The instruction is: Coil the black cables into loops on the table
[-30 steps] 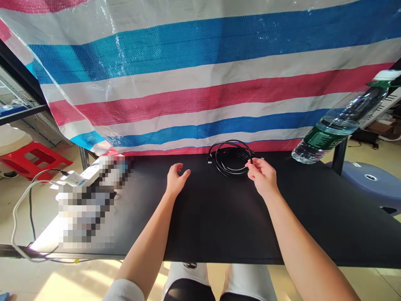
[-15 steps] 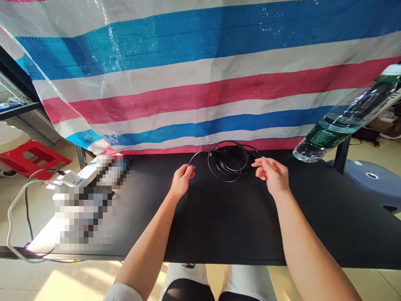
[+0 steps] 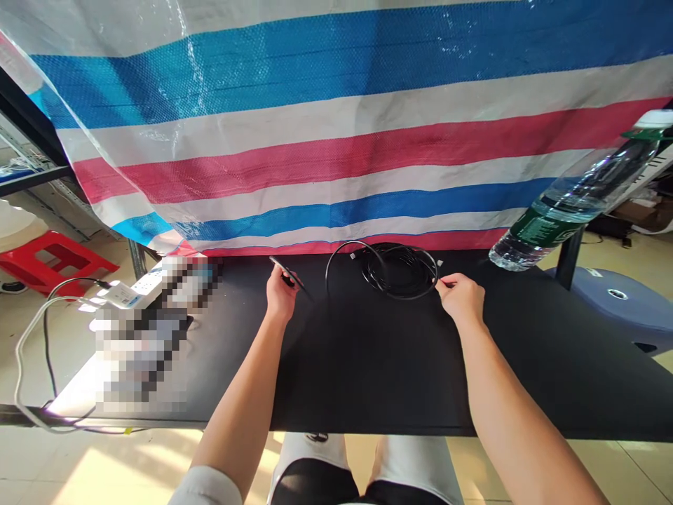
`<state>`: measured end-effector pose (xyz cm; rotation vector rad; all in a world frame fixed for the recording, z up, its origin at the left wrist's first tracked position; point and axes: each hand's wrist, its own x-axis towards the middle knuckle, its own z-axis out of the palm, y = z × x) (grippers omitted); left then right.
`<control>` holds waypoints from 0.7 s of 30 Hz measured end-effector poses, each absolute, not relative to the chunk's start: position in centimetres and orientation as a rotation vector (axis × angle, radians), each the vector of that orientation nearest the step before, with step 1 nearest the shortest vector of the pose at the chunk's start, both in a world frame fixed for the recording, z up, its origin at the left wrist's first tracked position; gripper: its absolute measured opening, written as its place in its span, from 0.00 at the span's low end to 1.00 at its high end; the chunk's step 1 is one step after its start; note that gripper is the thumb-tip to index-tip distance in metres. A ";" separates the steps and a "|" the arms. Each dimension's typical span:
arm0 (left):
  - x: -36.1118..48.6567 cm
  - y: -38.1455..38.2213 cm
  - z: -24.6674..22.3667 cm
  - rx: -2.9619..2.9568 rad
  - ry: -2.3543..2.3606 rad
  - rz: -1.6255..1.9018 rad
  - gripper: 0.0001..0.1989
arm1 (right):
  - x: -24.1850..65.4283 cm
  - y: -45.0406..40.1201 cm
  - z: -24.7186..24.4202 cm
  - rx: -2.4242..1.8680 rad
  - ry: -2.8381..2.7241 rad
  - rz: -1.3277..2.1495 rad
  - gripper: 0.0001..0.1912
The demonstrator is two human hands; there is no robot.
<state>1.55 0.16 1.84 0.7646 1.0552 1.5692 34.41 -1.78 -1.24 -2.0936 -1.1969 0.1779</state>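
Note:
On the black tabletop [image 3: 368, 365] lies a coil of black cable [image 3: 397, 289], with a small light-coloured connector end [image 3: 353, 257] at its upper left and another [image 3: 440, 263] at its right. My left hand [image 3: 281, 298], left of the coil, is closed on a dark length that looks like the same cable. One loop arches up from the coil towards that side, and its lower part is hard to make out against the table. At the coil's right edge, my right hand [image 3: 461, 298] pinches a strand between thumb and fingers.
A striped woven plastic sheet [image 3: 336, 147] hangs behind the table. At the right, a water bottle [image 3: 541, 228] appears tilted. A power strip with a plugged-in adapter [image 3: 123, 296] and a blurred-out area are on the left. A red stool [image 3: 63, 259] and a blue-grey stool [image 3: 620, 301] stand beyond the sides.
My left hand has moved left, away from the coil, drawing cable along. My right hand has shifted slightly down and closed on the coil's right edge. The coil lies somewhat more spread to the right.

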 end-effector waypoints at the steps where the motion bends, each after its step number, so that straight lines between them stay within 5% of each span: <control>1: 1.2 0.3 1.8 0.744 1.075 1.570 0.20 | 34.5 -1.9 -1.1 -2.113 -1.187 0.174 0.04; 9: 0.0 0.2 1.4 0.783 1.339 1.248 0.13 | 34.2 -2.2 0.3 -1.944 -1.088 0.467 0.07; 15: -1.1 -0.4 3.3 0.493 1.029 1.282 0.03 | 34.0 -2.7 1.7 -1.195 -0.503 0.858 0.12; 21: -3.3 -0.8 4.5 0.066 0.773 1.414 0.25 | 34.0 -4.1 4.4 -0.877 -0.015 0.826 0.13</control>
